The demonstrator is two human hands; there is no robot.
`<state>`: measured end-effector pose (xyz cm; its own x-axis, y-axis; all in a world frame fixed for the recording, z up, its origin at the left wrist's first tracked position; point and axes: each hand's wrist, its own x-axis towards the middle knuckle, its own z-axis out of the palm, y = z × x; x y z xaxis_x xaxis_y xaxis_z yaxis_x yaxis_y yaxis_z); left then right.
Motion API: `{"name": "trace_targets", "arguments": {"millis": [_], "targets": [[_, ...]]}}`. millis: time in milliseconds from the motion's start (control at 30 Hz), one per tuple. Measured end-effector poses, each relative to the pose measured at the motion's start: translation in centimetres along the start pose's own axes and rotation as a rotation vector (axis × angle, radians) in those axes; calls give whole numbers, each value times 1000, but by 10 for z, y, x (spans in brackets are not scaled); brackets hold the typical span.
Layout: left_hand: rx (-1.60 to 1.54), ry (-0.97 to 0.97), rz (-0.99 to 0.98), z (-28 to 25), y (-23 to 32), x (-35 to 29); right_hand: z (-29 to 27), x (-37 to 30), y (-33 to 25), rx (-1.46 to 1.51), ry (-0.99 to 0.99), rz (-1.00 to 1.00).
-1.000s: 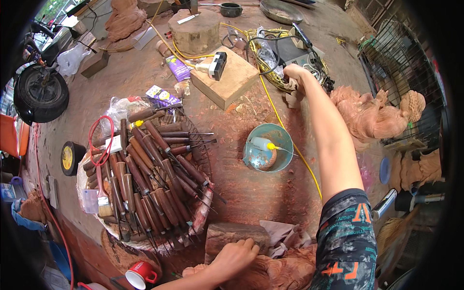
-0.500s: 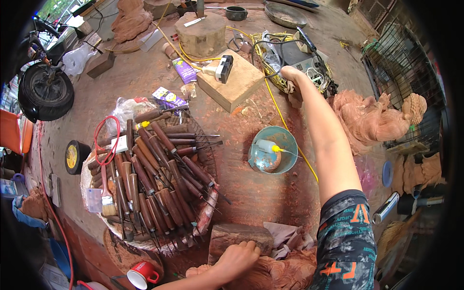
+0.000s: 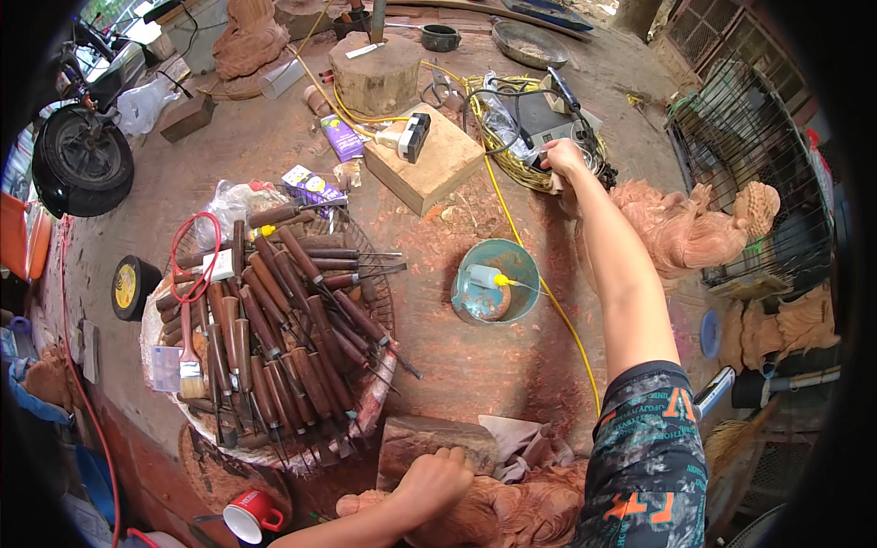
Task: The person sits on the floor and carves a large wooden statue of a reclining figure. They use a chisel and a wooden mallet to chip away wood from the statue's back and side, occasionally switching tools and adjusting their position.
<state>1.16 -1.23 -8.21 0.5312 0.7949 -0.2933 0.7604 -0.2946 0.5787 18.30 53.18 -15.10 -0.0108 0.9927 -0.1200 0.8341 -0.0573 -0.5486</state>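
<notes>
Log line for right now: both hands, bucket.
Left hand: at wooden block | right hand: at yellow cable coil | teal bucket: yellow-tipped bottle inside

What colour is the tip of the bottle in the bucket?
The bottle tip is bright yellow; the head view, the only one, shows it.

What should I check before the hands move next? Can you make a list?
1. Right hand free: cannot tell, grip unclear beside the cord coil.
2. Left hand clear of tools: ok, it's at the dark wooden block.
3. Tools inside basket: not ok, some poke out past its edge.
4. Bottle upright: not ok, it leans inside the bucket.
5. Socket supported: ok, it's on the light wooden block.
</notes>
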Motion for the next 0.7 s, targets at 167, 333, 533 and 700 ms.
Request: {"name": "trace_targets", "arguments": {"millis": [167,333,533,700], "targets": [[-26,4,-3,3,-5,1,8,-19,-22,-531,-17,-186],[-43,17,-19,0,-3,-1,15,-18,-21,-480,-99,-324],[8,100,-5,7,-3,-1,17,-3,-58,-730,-457,-480],[36,129,37,6,-6,-2,34,29,-34,-782,-349,-177]]}}
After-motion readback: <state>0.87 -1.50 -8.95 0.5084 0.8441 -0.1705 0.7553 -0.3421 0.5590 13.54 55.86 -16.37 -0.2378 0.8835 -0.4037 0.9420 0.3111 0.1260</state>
